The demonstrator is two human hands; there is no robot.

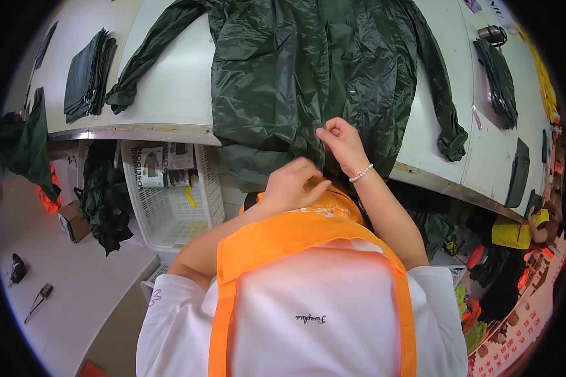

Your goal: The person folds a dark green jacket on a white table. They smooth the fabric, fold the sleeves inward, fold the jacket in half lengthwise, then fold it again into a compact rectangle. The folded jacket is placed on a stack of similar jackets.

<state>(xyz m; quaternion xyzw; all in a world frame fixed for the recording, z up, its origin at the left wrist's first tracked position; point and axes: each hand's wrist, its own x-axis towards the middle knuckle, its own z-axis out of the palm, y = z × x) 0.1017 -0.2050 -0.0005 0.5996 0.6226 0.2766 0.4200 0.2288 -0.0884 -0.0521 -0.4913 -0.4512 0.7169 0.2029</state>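
Note:
A shiny dark green rain jacket [264, 81] is spread on the table, its sleeves out to both sides and its lower hem hanging over the near edge. My right hand [344, 146], with a beaded bracelet at the wrist, is over the jacket's front opening, thumb and fingers pinched together. What lies between those fingertips is too small to make out. Closer to me, beside the hanging hem, my left hand [294, 183] has its fingers loosely bent and its thumb apart. It shows slight blur, and I see nothing held in it.
Folded dark garments lie at left [89, 75] and right [497, 81] on the white table [163, 81]. Below its edge stands a white plastic basket [218, 201] with printed packets. A small thread snipper [41, 298] rests on the left surface. Another person [541, 226] is at far right.

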